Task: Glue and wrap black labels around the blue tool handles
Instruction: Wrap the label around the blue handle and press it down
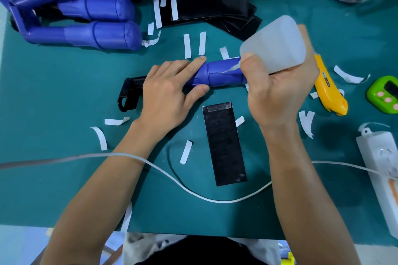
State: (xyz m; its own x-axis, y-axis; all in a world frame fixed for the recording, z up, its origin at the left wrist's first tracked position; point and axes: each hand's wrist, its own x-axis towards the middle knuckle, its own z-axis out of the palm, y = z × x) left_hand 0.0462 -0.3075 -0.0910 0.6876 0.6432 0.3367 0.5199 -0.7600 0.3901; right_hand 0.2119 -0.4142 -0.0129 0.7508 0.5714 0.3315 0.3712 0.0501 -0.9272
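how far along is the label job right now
Done: scattered white strips suggest backing already peeled. In hand: the left hand grips a blue handle while the right hand tips the glue bottle onto it. Left: the black label lies flat on the mat, unwrapped; the piled handles show no black wrap, and a stack of labels waits.

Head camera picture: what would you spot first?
Two hands meet at the middle of the teal mat: the left hand holds a blue plastic tool handle, and the right hand grips a cloudy white squeeze bottle tipped toward it. Just below lies a long shiny black label, and a pile of blue handles fills the top left corner.
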